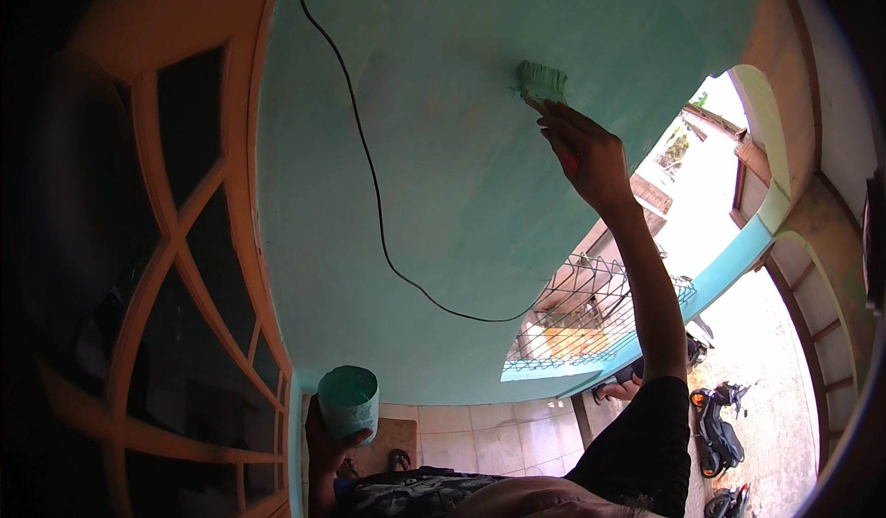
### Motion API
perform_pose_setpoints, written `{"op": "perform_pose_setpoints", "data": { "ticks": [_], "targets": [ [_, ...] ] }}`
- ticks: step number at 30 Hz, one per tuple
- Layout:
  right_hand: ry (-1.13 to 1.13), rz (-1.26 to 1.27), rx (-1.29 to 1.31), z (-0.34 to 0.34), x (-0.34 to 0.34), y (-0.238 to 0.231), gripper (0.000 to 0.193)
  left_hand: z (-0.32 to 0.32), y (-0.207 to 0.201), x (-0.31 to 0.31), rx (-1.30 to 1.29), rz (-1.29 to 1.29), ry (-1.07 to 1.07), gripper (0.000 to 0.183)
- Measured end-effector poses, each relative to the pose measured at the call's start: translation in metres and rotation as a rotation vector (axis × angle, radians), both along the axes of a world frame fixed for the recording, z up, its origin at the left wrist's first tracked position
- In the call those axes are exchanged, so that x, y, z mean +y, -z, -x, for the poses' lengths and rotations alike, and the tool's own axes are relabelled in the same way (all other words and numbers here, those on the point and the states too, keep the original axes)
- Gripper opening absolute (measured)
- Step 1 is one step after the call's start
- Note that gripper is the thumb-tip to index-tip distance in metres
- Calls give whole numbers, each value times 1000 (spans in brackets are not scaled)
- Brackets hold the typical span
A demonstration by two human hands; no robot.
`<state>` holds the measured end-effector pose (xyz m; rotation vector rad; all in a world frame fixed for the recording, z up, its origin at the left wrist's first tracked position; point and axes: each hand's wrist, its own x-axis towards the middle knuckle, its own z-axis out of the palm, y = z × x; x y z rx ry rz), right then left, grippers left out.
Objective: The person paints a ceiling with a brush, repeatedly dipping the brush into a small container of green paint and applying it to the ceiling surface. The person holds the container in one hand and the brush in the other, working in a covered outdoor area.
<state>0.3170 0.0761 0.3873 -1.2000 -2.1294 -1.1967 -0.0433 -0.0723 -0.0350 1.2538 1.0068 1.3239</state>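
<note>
My right hand (583, 153) is raised high and closed round the handle of a wide paintbrush (542, 82). Its green-stained bristles are at the teal wall (443, 167), by a slightly darker patch of paint. A bit of red on the handle shows under my fingers. Low on the left, my left hand (325, 439) is wrapped round a paint-smeared teal pot (349, 412), held upright with its mouth up. How much paint is inside cannot be made out.
A black cable (374, 172) hangs in a curve across the wall. Orange-framed window panes (171, 236) stand at the left. To the right are an opening with a wire grille (591, 306) and a parked motorbike (718, 430). Pale floor tiles (498, 435) lie below, beside a brown mat (399, 435).
</note>
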Motion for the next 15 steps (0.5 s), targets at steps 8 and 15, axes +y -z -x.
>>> {"op": "perform_pose_setpoints", "data": {
  "ticks": [8,15],
  "targets": [
    [-236,-375,66,0,17,-145,22,-1,6,3,6,9,40,93],
    [-55,-381,27,12,52,-37,17,-1,3,2,44,-23,51,95]
  ]
}}
